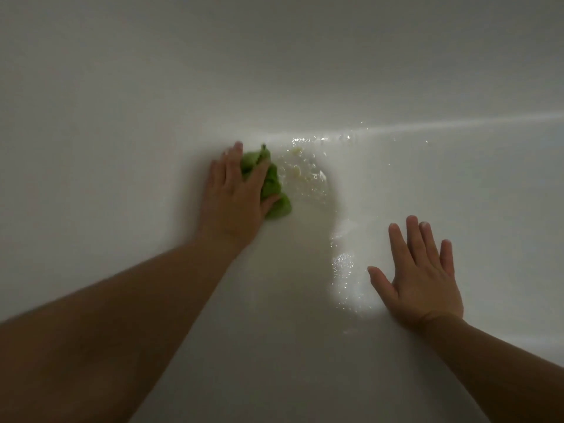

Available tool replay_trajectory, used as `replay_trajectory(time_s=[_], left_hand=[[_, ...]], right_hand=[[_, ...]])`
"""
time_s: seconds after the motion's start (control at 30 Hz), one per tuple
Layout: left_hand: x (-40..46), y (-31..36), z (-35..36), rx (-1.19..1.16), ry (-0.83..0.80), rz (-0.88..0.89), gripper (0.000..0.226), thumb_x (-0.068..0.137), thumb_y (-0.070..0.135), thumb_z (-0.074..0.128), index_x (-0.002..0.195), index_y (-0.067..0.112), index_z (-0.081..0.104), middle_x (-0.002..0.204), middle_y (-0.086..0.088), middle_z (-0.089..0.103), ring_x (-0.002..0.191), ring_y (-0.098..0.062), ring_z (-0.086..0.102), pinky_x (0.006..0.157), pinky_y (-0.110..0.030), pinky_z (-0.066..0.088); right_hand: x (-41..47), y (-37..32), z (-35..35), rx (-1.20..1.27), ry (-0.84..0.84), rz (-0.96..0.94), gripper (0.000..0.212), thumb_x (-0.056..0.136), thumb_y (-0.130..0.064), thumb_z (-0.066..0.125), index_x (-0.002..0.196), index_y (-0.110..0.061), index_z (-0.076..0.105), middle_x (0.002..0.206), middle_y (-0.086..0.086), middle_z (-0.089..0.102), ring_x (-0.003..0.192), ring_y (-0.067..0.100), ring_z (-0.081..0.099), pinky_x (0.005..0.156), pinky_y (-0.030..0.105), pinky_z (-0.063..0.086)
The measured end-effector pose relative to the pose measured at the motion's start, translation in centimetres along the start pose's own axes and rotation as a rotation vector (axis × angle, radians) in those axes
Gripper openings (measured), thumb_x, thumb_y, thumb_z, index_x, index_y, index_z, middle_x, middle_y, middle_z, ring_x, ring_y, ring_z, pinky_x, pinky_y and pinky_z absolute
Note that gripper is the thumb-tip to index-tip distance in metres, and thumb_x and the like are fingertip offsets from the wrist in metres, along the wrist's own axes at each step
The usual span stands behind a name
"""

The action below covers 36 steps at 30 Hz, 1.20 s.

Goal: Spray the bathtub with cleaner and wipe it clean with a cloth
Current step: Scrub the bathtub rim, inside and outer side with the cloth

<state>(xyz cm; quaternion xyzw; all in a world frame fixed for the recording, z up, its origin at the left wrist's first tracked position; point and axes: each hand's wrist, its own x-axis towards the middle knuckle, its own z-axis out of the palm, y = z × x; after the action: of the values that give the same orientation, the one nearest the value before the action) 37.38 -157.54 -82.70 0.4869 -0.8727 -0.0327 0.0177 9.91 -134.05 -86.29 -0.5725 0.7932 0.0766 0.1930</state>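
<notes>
Green cloth (276, 190) lies under my left hand (236, 190), flat fingers pressing it to wipe the bathtub (122, 102), while my right hand (422, 276), spread and empty, props me.

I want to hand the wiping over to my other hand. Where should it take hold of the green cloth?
Probably by the bunched lobe of the green cloth that sticks out past the thumb of the left hand. Come from the right, over the wet tub surface: that side is uncovered and faces the right hand, while the left hand's fingers cover the rest.
</notes>
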Motion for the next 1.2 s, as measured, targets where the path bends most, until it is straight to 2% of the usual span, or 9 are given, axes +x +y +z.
replay_trajectory(time_s=[0.17,0.3,0.43,0.6,0.77,0.83,1.0,1.1,1.2], left_hand=[[5.8,3.4,0.6,-0.109,-0.097,-0.127,0.074,0.096,0.057,0.058,0.158,0.025,0.033,0.166,-0.021,0.02,0.151,-0.045,0.019,0.125,-0.05,0.012],[0.4,7.2,1.7,-0.297,-0.249,0.053,0.072,0.094,0.057,0.063,0.154,0.023,0.046,0.163,-0.02,0.031,0.148,-0.044,0.028,0.126,-0.047,0.018],[-8.2,5.5,1.2,-0.191,-0.307,0.254,0.07,0.094,0.067,0.049,0.15,0.025,0.05,0.16,-0.015,0.04,0.144,-0.042,0.039,0.121,-0.053,0.031],[-4.5,2.1,1.3,-0.006,-0.198,0.097,0.068,0.096,0.062,0.042,0.148,0.02,0.053,0.155,-0.021,0.044,0.14,-0.048,0.041,0.117,-0.064,0.027],[7.2,5.1,1.9,-0.187,-0.128,-0.139,0.068,0.098,0.053,0.058,0.157,0.026,0.038,0.167,-0.015,0.023,0.153,-0.044,0.019,0.123,-0.059,0.015],[8.4,7.8,2.3,-0.301,-0.133,-0.085,0.067,0.096,0.05,0.063,0.155,0.028,0.042,0.167,-0.014,0.024,0.152,-0.042,0.02,0.125,-0.053,0.015],[-0.8,10.2,2.5,-0.402,-0.317,0.346,0.064,0.09,0.06,0.061,0.144,0.025,0.059,0.156,-0.015,0.044,0.142,-0.039,0.035,0.124,-0.035,0.014],[-9.0,7.6,1.8,-0.336,-0.452,0.455,0.068,0.091,0.067,0.057,0.146,0.027,0.057,0.16,-0.012,0.04,0.145,-0.039,0.037,0.125,-0.045,0.026],[-11.8,4.2,1.3,-0.191,-0.416,0.421,0.068,0.093,0.071,0.05,0.148,0.029,0.053,0.158,-0.014,0.044,0.142,-0.042,0.044,0.118,-0.056,0.036]], right_hand=[[0.1,0.0,0.2,0.007,0.014,-0.008,0.083,0.098,-0.073,0.015,0.165,-0.027,-0.004,0.172,0.003,-0.015,0.158,0.022,-0.017,0.128,0.055,0.0],[-0.6,0.8,0.1,0.01,-0.015,-0.021,0.082,0.098,-0.072,0.015,0.165,-0.027,-0.005,0.171,0.0,-0.016,0.157,0.019,-0.017,0.128,0.053,0.001],[-2.0,2.2,0.1,0.029,-0.044,0.01,0.081,0.098,-0.07,0.011,0.165,-0.028,-0.006,0.171,-0.002,-0.018,0.157,0.017,-0.017,0.128,0.054,0.003],[-1.8,2.5,-0.2,0.052,-0.033,0.098,0.083,0.098,-0.069,0.012,0.165,-0.025,-0.007,0.171,0.002,-0.019,0.156,0.018,-0.021,0.128,0.053,-0.002],[-1.3,2.7,0.0,0.04,-0.017,0.095,0.085,0.097,-0.071,0.011,0.164,-0.023,-0.012,0.17,0.002,-0.021,0.156,0.018,-0.022,0.127,0.054,-0.003],[-1.1,2.8,0.1,0.047,-0.009,0.087,0.085,0.098,-0.071,0.012,0.164,-0.023,-0.011,0.171,0.002,-0.019,0.156,0.018,-0.022,0.127,0.053,-0.004],[-1.0,3.3,0.0,0.05,-0.023,0.071,0.084,0.098,-0.069,0.013,0.164,-0.022,-0.008,0.171,0.003,-0.016,0.157,0.019,-0.02,0.127,0.054,-0.003],[-1.6,3.6,-0.1,0.053,-0.046,0.066,0.083,0.099,-0.068,0.011,0.164,-0.021,-0.009,0.171,0.002,-0.018,0.156,0.018,-0.021,0.127,0.054,-0.001],[-2.1,3.8,-0.1,0.06,-0.051,0.072,0.083,0.099,-0.068,0.01,0.164,-0.022,-0.009,0.171,0.001,-0.019,0.156,0.017,-0.021,0.128,0.053,-0.002]])
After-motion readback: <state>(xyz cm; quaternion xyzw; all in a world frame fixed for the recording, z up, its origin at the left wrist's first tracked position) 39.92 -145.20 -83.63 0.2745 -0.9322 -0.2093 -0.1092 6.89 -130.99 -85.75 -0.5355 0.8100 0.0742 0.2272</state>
